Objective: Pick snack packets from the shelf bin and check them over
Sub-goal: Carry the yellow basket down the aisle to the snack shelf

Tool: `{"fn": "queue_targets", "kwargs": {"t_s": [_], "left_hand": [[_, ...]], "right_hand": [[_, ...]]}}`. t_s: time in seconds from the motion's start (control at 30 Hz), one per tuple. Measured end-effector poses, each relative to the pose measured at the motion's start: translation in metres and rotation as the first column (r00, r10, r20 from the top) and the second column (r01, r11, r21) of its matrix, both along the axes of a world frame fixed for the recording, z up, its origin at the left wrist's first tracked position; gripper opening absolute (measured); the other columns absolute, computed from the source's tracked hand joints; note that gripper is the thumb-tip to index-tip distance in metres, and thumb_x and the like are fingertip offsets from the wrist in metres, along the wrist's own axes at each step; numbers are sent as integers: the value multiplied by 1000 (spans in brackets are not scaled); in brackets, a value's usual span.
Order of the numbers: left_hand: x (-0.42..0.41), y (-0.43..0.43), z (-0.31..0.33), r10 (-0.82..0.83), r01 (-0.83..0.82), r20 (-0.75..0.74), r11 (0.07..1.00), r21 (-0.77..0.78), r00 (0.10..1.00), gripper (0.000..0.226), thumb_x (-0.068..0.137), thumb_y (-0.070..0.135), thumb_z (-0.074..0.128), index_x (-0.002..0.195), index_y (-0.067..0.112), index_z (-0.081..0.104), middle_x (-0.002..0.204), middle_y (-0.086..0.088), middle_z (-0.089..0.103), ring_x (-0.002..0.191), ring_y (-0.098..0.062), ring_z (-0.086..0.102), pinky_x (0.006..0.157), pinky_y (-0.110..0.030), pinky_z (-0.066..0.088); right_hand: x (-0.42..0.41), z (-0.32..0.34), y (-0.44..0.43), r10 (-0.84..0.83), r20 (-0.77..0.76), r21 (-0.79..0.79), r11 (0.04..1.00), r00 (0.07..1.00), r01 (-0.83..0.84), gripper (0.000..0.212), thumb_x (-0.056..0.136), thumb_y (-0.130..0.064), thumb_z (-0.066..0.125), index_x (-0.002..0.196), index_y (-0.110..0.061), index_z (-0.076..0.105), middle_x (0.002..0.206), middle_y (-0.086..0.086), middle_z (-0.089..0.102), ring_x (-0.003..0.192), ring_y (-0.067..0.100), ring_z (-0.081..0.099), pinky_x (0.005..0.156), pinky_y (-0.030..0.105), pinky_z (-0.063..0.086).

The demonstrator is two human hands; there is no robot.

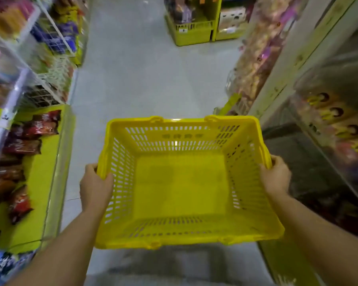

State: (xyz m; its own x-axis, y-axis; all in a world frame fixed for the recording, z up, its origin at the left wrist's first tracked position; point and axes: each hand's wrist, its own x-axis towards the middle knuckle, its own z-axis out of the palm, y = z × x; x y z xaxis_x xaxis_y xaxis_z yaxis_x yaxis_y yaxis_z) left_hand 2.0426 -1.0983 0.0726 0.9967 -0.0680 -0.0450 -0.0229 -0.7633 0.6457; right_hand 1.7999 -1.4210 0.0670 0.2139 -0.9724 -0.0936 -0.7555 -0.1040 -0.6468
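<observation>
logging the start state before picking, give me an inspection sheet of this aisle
surface: grey floor, aisle runs ahead
job's things: packets lie in the bin at left; none picked yet
clutter: nothing seen
grips: left hand and right hand each grip a side rim of the yellow basket
cables: nothing seen
surroundings: stocked shelves on both sides, yellow stand ahead; edges blurred

Packets (23, 145) at left edge: print blurred, unreadable. Basket (184, 240) rim hides fingertips of left hand (95, 182) and right hand (276, 176).
</observation>
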Motion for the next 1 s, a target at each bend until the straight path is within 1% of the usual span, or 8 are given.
{"fn": "queue_targets", "kwargs": {"t_s": [0.17,0.3,0.47,0.6,0.73,0.9,1.0], "left_hand": [[20,-15,-129,-27,29,-72,999,29,997,36,85,9,65,118,2,53,110,-31,63,102,-45,60,83,-46,45],[20,-30,-220,-61,65,-107,997,38,992,36,86,7,65,119,0,54,112,-30,62,104,-44,59,83,-45,44],[14,-47,-298,-91,96,-148,995,24,985,33,87,10,63,118,1,53,113,-28,62,105,-42,58,83,-43,43],[8,-61,-333,-110,114,-158,993,14,981,35,87,11,63,120,1,53,116,-28,62,107,-43,58,85,-43,43],[3,-71,-352,-146,148,-142,989,1,979,34,87,10,62,119,0,53,114,-29,62,106,-44,58,84,-43,43],[-5,-74,-365,-176,177,-139,984,-3,975,33,88,8,59,120,0,53,116,-29,62,106,-43,58,83,-42,43],[-10,-74,-369,-201,206,-162,978,14,966,34,89,9,58,121,0,52,118,-28,61,108,-43,58,84,-42,43]], "right_hand": [[9,-126,0,-37,-67,-22,999,997,36,26,88,-5,60,112,5,62,109,33,63,100,46,60,81,46,44],[5,-218,-6,-41,-182,-38,999,982,35,31,88,-7,58,117,2,61,113,32,61,105,46,58,85,48,43],[-8,-287,-17,-12,-250,-58,998,968,-2,27,87,-5,54,110,6,61,105,35,60,100,47,57,85,50,42],[-20,-318,-27,-1,-272,-86,996,962,-23,22,87,0,53,106,10,58,104,37,57,99,49,56,85,51,41],[-30,-336,-32,30,-294,-89,994,955,-59,21,86,6,50,105,13,56,105,38,55,100,50,54,85,50,40],[-43,-347,-35,65,-315,-40,996,947,-82,30,86,7,49,115,12,55,111,40,51,104,50,52,88,45,38],[-52,-348,-38,96,-321,-5,995,942,-103,46,87,7,51,132,7,49,125,37,52,118,47,49,98,41,35]]}}
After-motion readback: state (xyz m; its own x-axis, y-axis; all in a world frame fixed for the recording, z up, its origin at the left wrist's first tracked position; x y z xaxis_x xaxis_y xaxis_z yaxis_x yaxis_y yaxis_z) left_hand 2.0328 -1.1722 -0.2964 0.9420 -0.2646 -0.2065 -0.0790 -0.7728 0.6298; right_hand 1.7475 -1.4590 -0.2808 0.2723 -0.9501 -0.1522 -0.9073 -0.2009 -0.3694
